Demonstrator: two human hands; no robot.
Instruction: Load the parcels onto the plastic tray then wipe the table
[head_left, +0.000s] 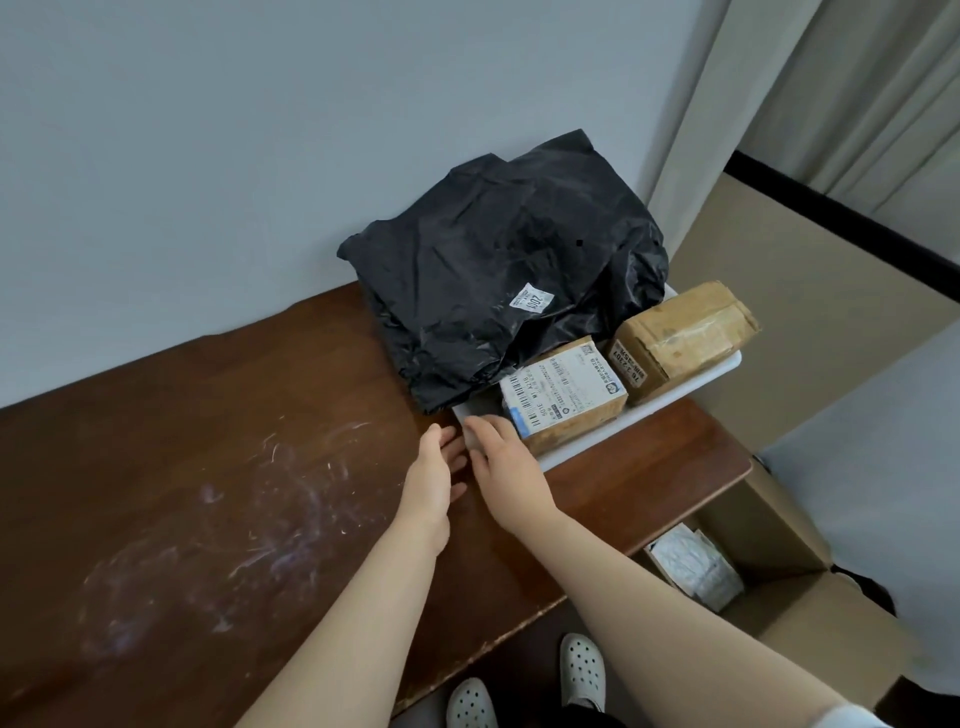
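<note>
Dark brown wooden table (208, 467) against wall. Whitish smears (270, 519) across left-centre of top. White plastic tray (691, 392) rests at right end, toward far side, reaching right edge.

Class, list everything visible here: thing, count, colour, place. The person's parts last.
Parcel bag: 1, black, on tray, against wall.
Labelled box: 1, brown, tray's near side.
Taped box: 1, brown, tray's right end.
Tray: 1, white, table's right end.
Table: 1, dark brown, against wall.
Smears: one patch, whitish, tabletop left of hands.
Carton: 1, brown, open, below table's right end.
Shoes: 2, white, below table's near edge.
Left hand: 1, beside tray's near corner.
Right hand: 1, fingers at tray's near corner.
</note>
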